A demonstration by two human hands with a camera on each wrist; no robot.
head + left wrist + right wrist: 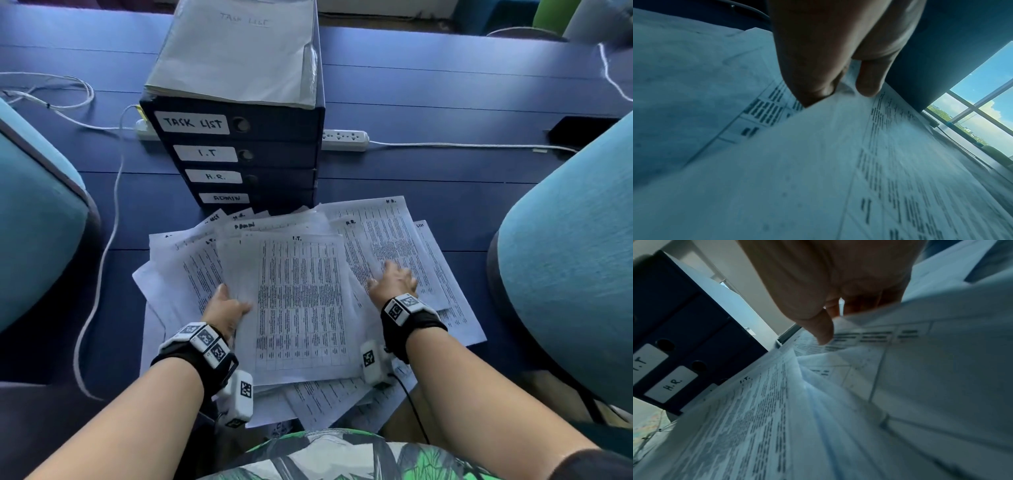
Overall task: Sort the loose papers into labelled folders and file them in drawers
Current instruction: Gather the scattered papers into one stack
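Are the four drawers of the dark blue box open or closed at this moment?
Closed. In the head view all four labelled fronts of the drawer box sit flush in one face, none pulled out. A paper stack lies on top.

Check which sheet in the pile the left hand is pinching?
The I.T. sheet lying on top mid-pile; the left hand pinches its left edge. The H.R. sheets lie right, under the right hand.

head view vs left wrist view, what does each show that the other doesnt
Only the head view shows the dark blue drawer unit with its white labels, the white power strip, the right hand resting on the papers, and the sheet's I.T. heading. Only the left wrist view shows the window with sky, and thumb and finger pinching the sheet's edge. Both show the left hand and the white printed I.T. sheet it holds.
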